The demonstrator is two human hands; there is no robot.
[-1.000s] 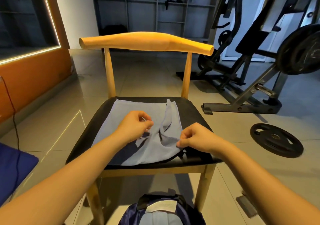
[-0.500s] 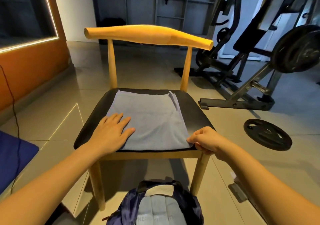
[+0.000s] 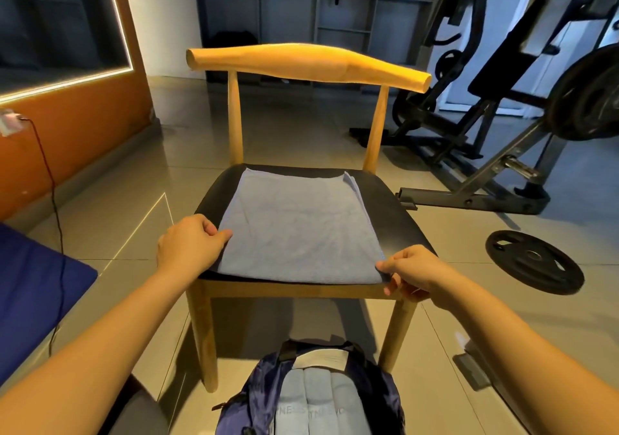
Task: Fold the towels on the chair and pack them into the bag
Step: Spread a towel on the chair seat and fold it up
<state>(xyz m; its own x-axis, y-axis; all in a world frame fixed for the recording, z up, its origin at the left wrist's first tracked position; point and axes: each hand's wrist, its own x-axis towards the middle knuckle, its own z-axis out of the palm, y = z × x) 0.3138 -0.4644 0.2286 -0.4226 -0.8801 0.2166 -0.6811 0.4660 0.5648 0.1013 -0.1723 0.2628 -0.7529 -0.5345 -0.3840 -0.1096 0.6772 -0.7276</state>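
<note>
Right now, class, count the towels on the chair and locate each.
1: the towel lies flat on the chair seat, left hand and right hand pinching its edges. Others may hide beneath.

The towel (image 3: 298,230) was soft, matt grey-blue terry cloth with a fine nubby pile. The chair (image 3: 308,64) had a frame of smooth, satin-finished light wood, and its seat (image 3: 392,213) was a smooth black, leather-like pad with a dull sheen. The bag (image 3: 254,397) was slick navy fabric around a padded grey panel. The floor tiles (image 3: 134,206) were glossy and reflective, and the weight plate (image 3: 532,262) was matt black.
</note>
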